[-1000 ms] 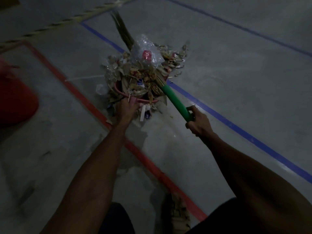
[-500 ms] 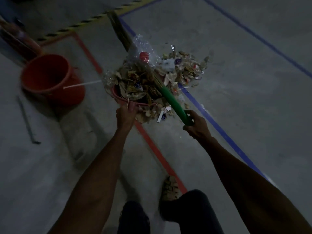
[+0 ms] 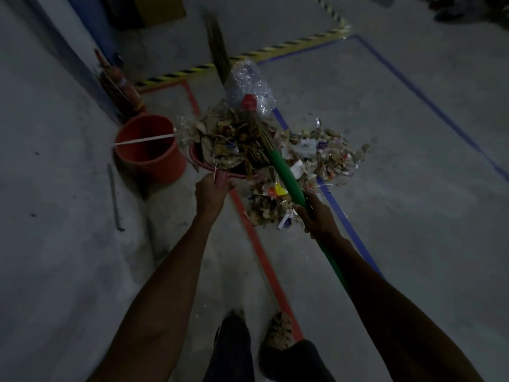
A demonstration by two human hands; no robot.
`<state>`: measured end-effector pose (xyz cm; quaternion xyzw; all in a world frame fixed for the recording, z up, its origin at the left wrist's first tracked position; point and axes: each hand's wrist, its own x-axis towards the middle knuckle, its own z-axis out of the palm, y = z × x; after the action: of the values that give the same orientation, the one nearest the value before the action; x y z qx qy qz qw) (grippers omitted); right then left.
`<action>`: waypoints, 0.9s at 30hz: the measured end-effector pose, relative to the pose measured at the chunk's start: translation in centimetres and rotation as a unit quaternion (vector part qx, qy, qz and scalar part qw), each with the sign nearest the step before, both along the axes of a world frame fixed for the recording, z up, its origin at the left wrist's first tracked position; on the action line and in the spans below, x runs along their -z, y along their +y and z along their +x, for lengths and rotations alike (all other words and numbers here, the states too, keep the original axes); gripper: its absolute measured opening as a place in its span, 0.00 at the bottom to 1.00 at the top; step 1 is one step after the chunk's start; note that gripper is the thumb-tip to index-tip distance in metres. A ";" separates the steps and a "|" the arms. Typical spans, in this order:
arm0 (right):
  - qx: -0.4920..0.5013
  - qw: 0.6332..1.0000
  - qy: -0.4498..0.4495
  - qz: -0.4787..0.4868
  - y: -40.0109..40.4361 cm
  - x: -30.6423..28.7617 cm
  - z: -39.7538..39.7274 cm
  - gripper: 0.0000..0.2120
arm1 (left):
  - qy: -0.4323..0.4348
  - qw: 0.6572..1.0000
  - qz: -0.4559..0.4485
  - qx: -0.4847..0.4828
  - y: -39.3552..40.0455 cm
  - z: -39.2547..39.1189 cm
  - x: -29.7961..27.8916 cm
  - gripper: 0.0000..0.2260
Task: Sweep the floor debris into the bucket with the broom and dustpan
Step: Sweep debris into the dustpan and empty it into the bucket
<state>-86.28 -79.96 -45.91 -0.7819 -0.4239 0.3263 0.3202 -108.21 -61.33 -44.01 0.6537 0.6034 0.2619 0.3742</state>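
Dim concrete floor [image 3: 413, 216] marked with red tape [image 3: 264, 260] and blue tape [image 3: 429, 106]; orange bucket [image 3: 150, 150] stands at left, just beside the loaded pink dustpan [image 3: 209, 166]. Left hand [image 3: 212, 194] curled tight round the dustpan handle; right hand [image 3: 316, 216] wrapped round the green broom [image 3: 283, 172] shaft, bristles lying over the heaped load. More debris [image 3: 316, 161] lies on the floor right of the pan, across the blue tape.
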 end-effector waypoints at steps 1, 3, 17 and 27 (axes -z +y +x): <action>-0.014 1.000 -0.009 0.003 1.3 -0.6 -0.2 0.23 | -0.001 1.000 0.003 -0.011 0.9 -0.4 -0.4 0.18; -0.036 0.999 -0.029 0.009 4.1 -1.2 -0.4 0.24 | -0.010 1.000 -0.001 -0.029 2.8 -1.3 -0.8 0.19; -0.117 0.987 -0.111 -0.002 24.7 -2.9 -4.2 0.23 | -0.077 0.992 -0.007 -0.101 19.6 -8.2 -0.3 0.23; -0.180 0.979 -0.097 -0.013 37.2 -1.7 -6.3 0.22 | -0.083 0.985 -0.012 -0.153 29.3 -12.4 4.6 0.39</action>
<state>-92.53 -42.75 -44.21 -0.7249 -0.5825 0.3063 0.2033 -120.65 -32.03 -48.59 0.5252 0.6664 0.3618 0.3862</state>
